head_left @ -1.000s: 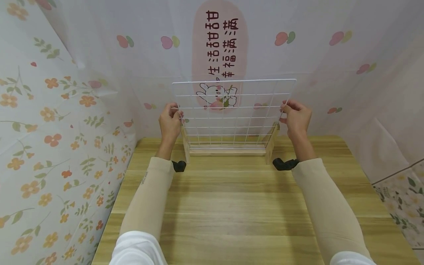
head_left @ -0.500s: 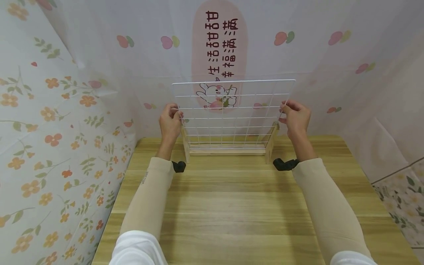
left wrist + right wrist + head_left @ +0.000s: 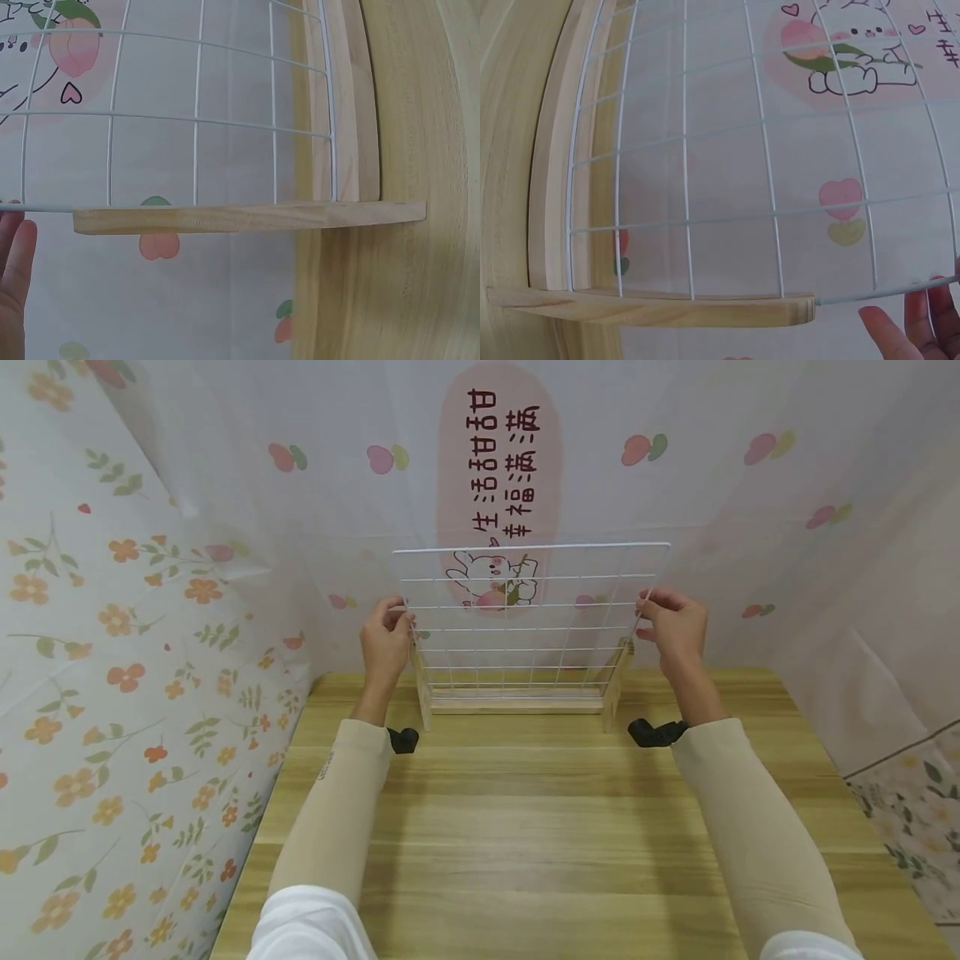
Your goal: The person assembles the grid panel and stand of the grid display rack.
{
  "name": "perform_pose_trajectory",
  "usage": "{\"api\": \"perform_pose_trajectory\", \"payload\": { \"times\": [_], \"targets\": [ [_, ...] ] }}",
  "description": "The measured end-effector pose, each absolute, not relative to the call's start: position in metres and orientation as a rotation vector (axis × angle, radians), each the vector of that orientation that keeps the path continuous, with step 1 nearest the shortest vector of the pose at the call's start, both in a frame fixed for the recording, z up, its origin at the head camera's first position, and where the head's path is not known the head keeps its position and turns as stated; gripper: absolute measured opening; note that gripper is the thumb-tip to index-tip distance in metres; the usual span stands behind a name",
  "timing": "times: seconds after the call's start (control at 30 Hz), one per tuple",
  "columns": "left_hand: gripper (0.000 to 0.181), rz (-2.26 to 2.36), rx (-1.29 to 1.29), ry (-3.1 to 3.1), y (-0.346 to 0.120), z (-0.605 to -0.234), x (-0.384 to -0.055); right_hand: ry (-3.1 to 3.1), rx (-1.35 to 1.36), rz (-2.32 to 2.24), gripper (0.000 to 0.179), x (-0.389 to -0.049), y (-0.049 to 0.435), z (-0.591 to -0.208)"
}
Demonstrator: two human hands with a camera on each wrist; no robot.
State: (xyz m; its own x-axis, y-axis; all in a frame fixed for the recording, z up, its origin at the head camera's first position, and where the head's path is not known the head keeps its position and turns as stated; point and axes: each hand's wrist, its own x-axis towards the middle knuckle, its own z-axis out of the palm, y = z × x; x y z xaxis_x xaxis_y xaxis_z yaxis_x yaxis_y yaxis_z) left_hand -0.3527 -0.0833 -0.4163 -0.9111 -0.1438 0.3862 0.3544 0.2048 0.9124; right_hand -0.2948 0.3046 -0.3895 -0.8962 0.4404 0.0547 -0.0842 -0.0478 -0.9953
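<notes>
A white wire grid panel stands upright, leaning slightly back, in a pale wooden stand. Its lower edge sits along the stand's crossbar, between two side pieces. My left hand pinches the panel's left edge just above the left side piece. At the same height on the opposite edge, my right hand grips the wire with thumb and fingers. The right wrist view shows the right thumb below the edge wire, beyond the end of the right side piece.
The stand is near the back of a wood-grain table. Close behind it hangs a white curtain printed with fruit, a rabbit and lettering. A floral sheet borders the left side. Black straps show at both wrists.
The right wrist and forearm have shifted slightly outward to the right. Both hands stay at the panel's edges, and the panel and stand hold their position.
</notes>
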Motion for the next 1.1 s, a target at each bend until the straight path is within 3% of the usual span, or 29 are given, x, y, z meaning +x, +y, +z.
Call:
{"api": "perform_pose_trajectory", "payload": {
  "times": [0.23,0.73,1.1],
  "targets": [
    [0.027,-1.689,-0.180,-2.131,-0.084,-0.418,-0.350,-1.903,-0.365,2.006,0.013,-0.285,0.314,-0.389],
    [0.031,-1.498,-0.186,-2.238,-0.096,-0.420,-0.329,-2.270,-0.331,1.608,0.040,-0.277,0.319,-0.386],
    [0.030,-1.136,-0.434,-2.321,-0.102,-0.427,-0.313,-2.544,0.039,1.084,0.044,-0.258,0.322,-0.386]
  ]
}}
